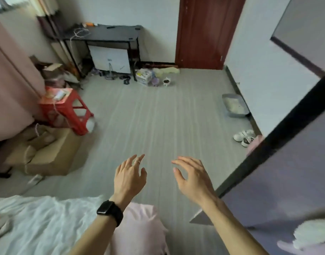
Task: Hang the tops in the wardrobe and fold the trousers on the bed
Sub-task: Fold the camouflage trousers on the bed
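A pink cloth [139, 227] lies bunched at the bottom of the view, just beside the edge of the bed [38, 218] and under the left forearm. Whether it is a top, trousers or something the person wears cannot be told. The bed carries rumpled white fabric, blurred. On the right stands the wardrobe door [286, 181], a grey-violet panel with a black edge, and a scrap of pink shows just past that edge.

Both hands are stretched out over the floor [158, 126], well apart from the pink cloth. The left hand [130, 177] has its fingers spread and loosely bent, grasping nothing; it wears a ring, and a black watch [110, 211] sits on the wrist. The right hand [193, 179] is likewise spread and empty, near the wardrobe door but not touching it.

Further out, a red stool [66, 111] stands left of the hands, with a cardboard box [47, 157] beside it. White shoes [244, 138] and a grey tray [234, 105] lie along the right wall. At the far wall a black tabletop [106, 33] stands beside a brown door [207, 32], with small clutter on the floor between them.
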Demonstrator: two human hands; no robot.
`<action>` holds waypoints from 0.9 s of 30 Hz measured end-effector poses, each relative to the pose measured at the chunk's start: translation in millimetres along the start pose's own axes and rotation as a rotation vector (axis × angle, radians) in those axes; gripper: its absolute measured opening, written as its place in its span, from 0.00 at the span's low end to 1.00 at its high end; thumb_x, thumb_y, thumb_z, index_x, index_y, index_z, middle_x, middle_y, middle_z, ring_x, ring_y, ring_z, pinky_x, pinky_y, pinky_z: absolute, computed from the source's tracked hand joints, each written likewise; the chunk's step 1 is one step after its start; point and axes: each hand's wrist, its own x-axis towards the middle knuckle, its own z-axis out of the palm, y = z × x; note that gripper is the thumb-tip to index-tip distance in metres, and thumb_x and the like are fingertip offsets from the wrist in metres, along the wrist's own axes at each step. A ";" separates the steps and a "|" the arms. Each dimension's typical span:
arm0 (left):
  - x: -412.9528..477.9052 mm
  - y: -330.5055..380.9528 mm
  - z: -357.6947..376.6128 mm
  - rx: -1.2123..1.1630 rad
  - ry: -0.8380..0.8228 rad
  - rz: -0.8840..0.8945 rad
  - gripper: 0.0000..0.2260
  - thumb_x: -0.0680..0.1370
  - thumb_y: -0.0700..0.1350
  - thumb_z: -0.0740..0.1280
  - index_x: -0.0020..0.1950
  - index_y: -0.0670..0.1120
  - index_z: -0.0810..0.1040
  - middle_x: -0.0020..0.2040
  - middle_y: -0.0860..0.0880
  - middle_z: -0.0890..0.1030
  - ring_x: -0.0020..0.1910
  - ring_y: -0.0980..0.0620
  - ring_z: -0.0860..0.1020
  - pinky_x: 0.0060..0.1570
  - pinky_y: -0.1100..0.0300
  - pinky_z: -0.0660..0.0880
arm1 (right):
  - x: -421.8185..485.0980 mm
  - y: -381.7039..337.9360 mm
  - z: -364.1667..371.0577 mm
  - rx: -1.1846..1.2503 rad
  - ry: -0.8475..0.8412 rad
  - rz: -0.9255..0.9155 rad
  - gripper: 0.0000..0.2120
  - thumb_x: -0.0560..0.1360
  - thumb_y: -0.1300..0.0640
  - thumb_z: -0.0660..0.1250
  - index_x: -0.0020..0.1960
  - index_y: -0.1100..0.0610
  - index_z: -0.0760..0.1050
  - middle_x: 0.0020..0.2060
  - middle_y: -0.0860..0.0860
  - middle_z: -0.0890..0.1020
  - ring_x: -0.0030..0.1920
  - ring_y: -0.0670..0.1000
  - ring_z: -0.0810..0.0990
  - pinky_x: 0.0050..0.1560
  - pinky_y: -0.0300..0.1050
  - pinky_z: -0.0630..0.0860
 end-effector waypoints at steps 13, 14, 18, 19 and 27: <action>23.2 -179.9 -67.9 -0.013 0.156 -0.560 0.23 0.80 0.51 0.63 0.76 0.54 0.70 0.75 0.49 0.71 0.72 0.47 0.70 0.69 0.51 0.65 | 168.4 -134.5 146.0 0.119 -0.411 -0.347 0.14 0.76 0.50 0.65 0.56 0.51 0.84 0.57 0.47 0.84 0.61 0.49 0.80 0.65 0.34 0.64; 14.2 -189.3 -70.6 -0.023 0.170 -0.616 0.23 0.80 0.51 0.63 0.76 0.54 0.70 0.75 0.49 0.71 0.72 0.47 0.70 0.69 0.51 0.65 | 173.4 -145.5 158.9 0.132 -0.449 -0.388 0.14 0.76 0.49 0.65 0.57 0.51 0.84 0.57 0.47 0.84 0.61 0.49 0.80 0.66 0.36 0.65; -32.6 -217.9 -84.8 -0.025 0.232 -0.842 0.23 0.80 0.51 0.61 0.76 0.55 0.69 0.75 0.50 0.70 0.73 0.49 0.69 0.70 0.52 0.62 | 181.9 -200.9 209.8 0.176 -0.571 -0.572 0.09 0.77 0.54 0.70 0.56 0.50 0.84 0.56 0.47 0.84 0.61 0.48 0.80 0.65 0.36 0.65; -47.2 -225.4 -90.8 -0.019 0.256 -0.896 0.22 0.80 0.50 0.61 0.76 0.55 0.69 0.75 0.51 0.69 0.73 0.49 0.68 0.70 0.52 0.62 | 180.2 -216.4 222.0 0.195 -0.606 -0.623 0.09 0.76 0.56 0.72 0.56 0.51 0.84 0.56 0.47 0.85 0.60 0.48 0.80 0.65 0.35 0.64; -189.5 -273.5 -111.5 0.055 0.328 -1.376 0.22 0.80 0.50 0.62 0.75 0.53 0.71 0.73 0.49 0.73 0.69 0.47 0.72 0.68 0.50 0.66 | 124.6 -328.1 306.6 0.270 -0.976 -0.948 0.11 0.78 0.55 0.70 0.60 0.49 0.82 0.59 0.45 0.83 0.64 0.50 0.76 0.64 0.35 0.62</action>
